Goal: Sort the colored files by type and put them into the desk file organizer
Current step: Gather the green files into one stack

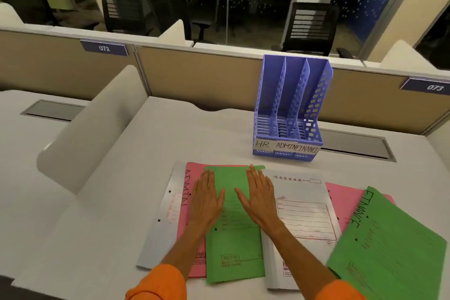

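Note:
Several files lie spread on the white desk. My left hand [207, 198] and my right hand [258, 196] rest flat, fingers apart, on a green file [233, 248] in the middle. Under it lies a pink file [192, 178] marked ADMIN, on top of a white file [162, 217]. To the right are another white file [304, 204], a pink file [341, 200] and a green file [394, 243] marked FINANCE. Behind the files stands the blue file organizer [289, 109], its three slots empty and labelled HR, ADMIN, FINANCE.
A beige partition [194, 75] runs along the back of the desk. A curved white divider [97, 129] stands at the left. A cable hatch [353, 146] lies behind the organizer on the right. Black chairs [311, 29] stand beyond the partition.

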